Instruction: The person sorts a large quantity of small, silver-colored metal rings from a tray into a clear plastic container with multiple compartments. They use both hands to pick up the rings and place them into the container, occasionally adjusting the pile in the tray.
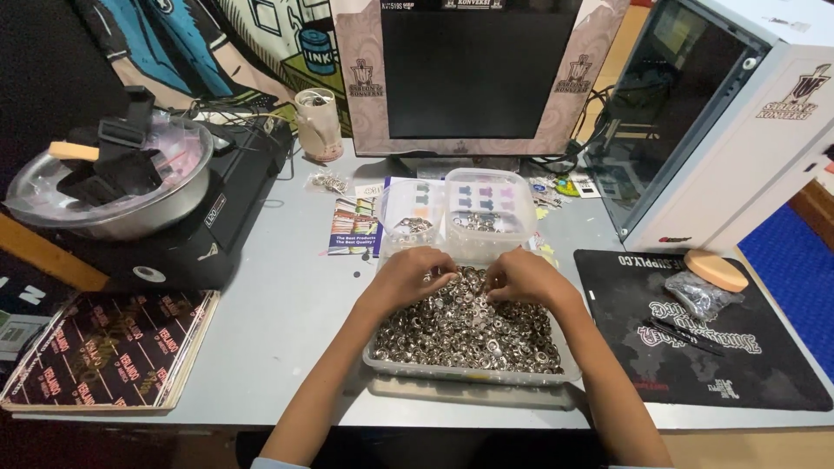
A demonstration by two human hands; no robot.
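Far left of frame: a metal bowl (pixel 109 187) with black clips and a wooden stick sat on a black flat machine (pixel 187 230). Below it, lower left, a stack of dark printed cards (pixel 104 347) lay on the table edge. A plastic cup (pixel 318 124) stood upper centre-left, and a small colourful leaflet (pixel 352 227) lay beside the tubs.

Centre: two clear tubs (pixel 460 213) with a few metal pieces stood just behind the tray (pixel 473 375), a shallow clear one piled full of small silver rings (pixel 469 326). Left hand (pixel 408 274) rested on the far left of the pile, fingers curled down into the rings; whether it pinched one, cannot tell. Right hand (pixel 526 276) was close beside it on the far right of the pile, fingers also curled under, grip hidden, cannot tell. Hands were near each other, not clearly touching.

Judgement: picking went best with fingertips only, taking one ring at a time from the top layer and keeping the wrists low over the tray so nothing spilled; the pile was loose and would slide.

Right: a black printed mat (pixel 695 334) held a round wooden disc (pixel 715 270), a small clear bag (pixel 695 293) and black tweezers-like tools (pixel 682 334).

Surface: a pale grey table (pixel 287 304), cluttered. Room: dark monitor (pixel 473 69) at top centre, white computer case (pixel 730 130) with a glass side at upper right, blue floor far right.
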